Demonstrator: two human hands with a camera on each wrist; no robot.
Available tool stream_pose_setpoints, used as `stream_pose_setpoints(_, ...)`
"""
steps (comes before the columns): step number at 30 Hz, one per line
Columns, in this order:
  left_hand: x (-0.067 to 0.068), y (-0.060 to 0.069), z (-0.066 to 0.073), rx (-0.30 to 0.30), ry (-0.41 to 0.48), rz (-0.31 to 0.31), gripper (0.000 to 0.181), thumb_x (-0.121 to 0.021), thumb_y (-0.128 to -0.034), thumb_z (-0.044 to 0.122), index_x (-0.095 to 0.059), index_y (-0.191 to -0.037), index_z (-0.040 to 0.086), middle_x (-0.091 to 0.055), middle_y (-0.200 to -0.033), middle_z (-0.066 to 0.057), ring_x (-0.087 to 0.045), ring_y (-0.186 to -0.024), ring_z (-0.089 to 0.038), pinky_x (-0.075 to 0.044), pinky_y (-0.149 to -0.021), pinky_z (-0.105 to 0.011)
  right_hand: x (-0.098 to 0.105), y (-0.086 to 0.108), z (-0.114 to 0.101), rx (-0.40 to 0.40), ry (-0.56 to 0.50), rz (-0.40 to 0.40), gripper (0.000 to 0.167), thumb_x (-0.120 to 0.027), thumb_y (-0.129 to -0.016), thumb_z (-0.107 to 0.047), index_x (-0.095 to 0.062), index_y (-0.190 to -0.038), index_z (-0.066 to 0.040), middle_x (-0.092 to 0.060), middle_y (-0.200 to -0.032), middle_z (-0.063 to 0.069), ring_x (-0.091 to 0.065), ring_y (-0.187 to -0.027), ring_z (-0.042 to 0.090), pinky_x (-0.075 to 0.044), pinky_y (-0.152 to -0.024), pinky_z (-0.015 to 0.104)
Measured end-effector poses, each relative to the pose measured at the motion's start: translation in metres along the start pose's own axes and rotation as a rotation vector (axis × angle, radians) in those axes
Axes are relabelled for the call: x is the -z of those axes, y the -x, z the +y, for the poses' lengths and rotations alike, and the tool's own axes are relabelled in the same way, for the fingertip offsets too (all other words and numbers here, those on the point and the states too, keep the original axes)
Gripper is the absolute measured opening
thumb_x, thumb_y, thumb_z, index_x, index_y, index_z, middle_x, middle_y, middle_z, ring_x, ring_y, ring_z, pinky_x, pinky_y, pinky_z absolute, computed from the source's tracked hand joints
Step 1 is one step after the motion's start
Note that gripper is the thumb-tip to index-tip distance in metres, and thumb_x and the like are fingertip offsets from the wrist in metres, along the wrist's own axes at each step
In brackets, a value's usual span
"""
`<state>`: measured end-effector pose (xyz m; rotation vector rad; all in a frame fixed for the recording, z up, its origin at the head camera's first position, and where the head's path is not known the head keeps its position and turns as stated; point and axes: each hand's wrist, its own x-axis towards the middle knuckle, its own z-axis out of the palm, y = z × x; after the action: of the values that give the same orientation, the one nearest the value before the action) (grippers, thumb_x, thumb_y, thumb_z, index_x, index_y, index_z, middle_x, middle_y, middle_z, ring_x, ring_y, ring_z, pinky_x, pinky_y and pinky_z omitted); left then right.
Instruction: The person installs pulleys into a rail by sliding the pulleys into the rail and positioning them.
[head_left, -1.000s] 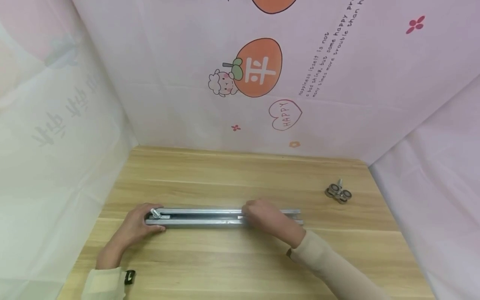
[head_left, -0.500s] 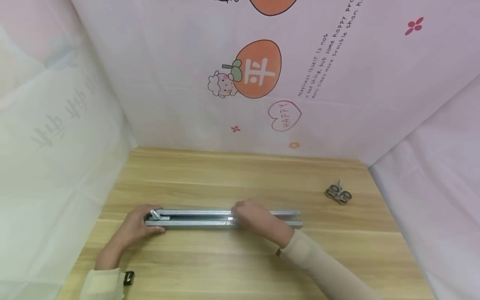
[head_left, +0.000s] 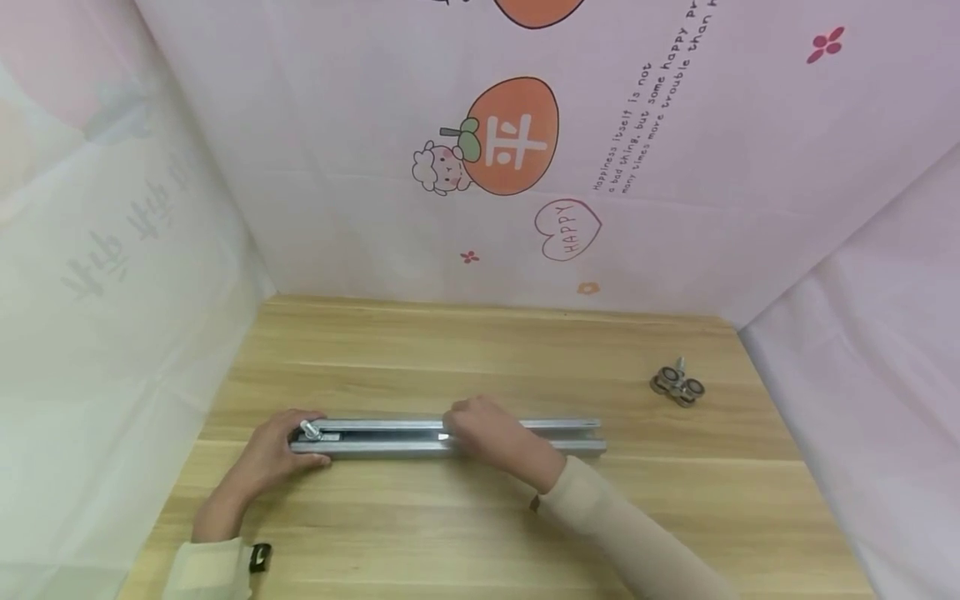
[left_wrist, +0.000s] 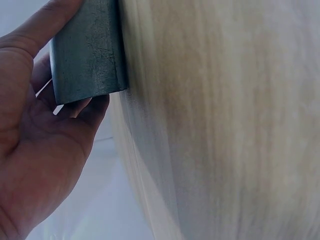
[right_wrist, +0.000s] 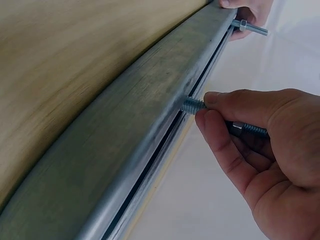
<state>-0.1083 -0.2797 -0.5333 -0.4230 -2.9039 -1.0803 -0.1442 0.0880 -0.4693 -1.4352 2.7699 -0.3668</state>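
A silvery metal track [head_left: 375,447] with a slot along its top lies crosswise on the table. My left hand [head_left: 262,456] holds its left end, thumb on the near side and fingers on the far side; the left wrist view shows the track's side wall [left_wrist: 89,55] between them. Beside that hand, a bolt with a nut [right_wrist: 243,25] sticks out of the slot. My right hand [head_left: 491,435] pinches another threaded bolt [right_wrist: 191,105] between thumb and fingertips, mid-track. This bolt stands out of the slot; whatever it joins inside the track is hidden.
A loose roller carriage [head_left: 677,387] with wheels and a bolt lies at the back right of the wooden table [head_left: 420,525]. Printed cloth [head_left: 360,167] encloses the table at the back and both sides.
My right hand has slid leftward along the track with the pinched bolt. The left hand, the track and the loose roller carriage stay in place.
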Motion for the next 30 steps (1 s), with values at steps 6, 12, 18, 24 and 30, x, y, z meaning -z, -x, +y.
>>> stream_pose_setpoints(6, 0.0, 0.002, -0.002, 0.006, 0.005, 0.005, 0.071, -0.1, -0.0667, 0.024, -0.072, -0.127, 0.001, -0.073, -0.122, -0.023, -0.066, -0.113, -0.047, -0.05, -0.101, -0.068, -0.002, -0.006, -0.004, -0.011, -0.033, -0.006, 0.013, -0.071, -0.097, 0.0, -0.071, -0.085, -0.007, -0.063, -0.071, -0.001, -0.046, -0.058, 0.005, -0.04, -0.051, 0.014)
stream_pose_setpoints(12, -0.001, 0.001, -0.002, -0.001, 0.014, 0.004, 0.071, -0.1, -0.0667, 0.025, -0.071, -0.127, 0.001, -0.072, -0.122, -0.024, -0.066, -0.113, -0.049, -0.049, -0.101, -0.07, -0.002, -0.008, -0.005, -0.019, -0.02, -0.016, 0.016, -0.07, -0.096, 0.003, -0.071, -0.084, -0.007, -0.063, -0.071, 0.0, -0.045, -0.058, 0.005, -0.039, -0.051, 0.014)
stream_pose_setpoints(18, -0.001, 0.001, -0.002, -0.007, 0.008, 0.01, 0.071, -0.101, -0.0659, 0.024, -0.071, -0.127, 0.001, -0.073, -0.122, -0.023, -0.066, -0.112, -0.047, -0.05, -0.1, -0.069, -0.001, -0.008, -0.003, -0.023, 0.003, -0.039, 0.011, -0.075, -0.097, -0.009, -0.072, -0.087, -0.01, -0.064, -0.075, -0.003, -0.048, -0.061, 0.004, -0.042, -0.054, 0.015)
stream_pose_setpoints(24, -0.001, 0.001, -0.001, -0.014, 0.009, 0.016, 0.071, -0.101, -0.0658, 0.023, -0.071, -0.126, 0.0, -0.073, -0.12, -0.022, -0.067, -0.11, -0.046, -0.051, -0.099, -0.067, 0.005, -0.002, 0.002, -0.052, 0.01, -0.069, 0.03, -0.078, -0.097, -0.041, -0.074, -0.104, -0.013, -0.065, -0.087, -0.005, -0.054, -0.068, 0.004, -0.048, -0.059, 0.018)
stream_pose_setpoints(30, 0.0, 0.0, 0.0, -0.008, 0.012, 0.01, 0.071, -0.1, -0.0668, 0.024, -0.071, -0.127, 0.0, -0.073, -0.121, -0.022, -0.067, -0.112, -0.046, -0.051, -0.1, -0.067, 0.02, 0.009, 0.012, -0.127, -0.007, -0.075, 0.049, -0.07, -0.101, -0.05, -0.072, -0.128, -0.009, -0.073, -0.121, 0.005, -0.072, -0.102, 0.017, -0.062, -0.089, 0.033)
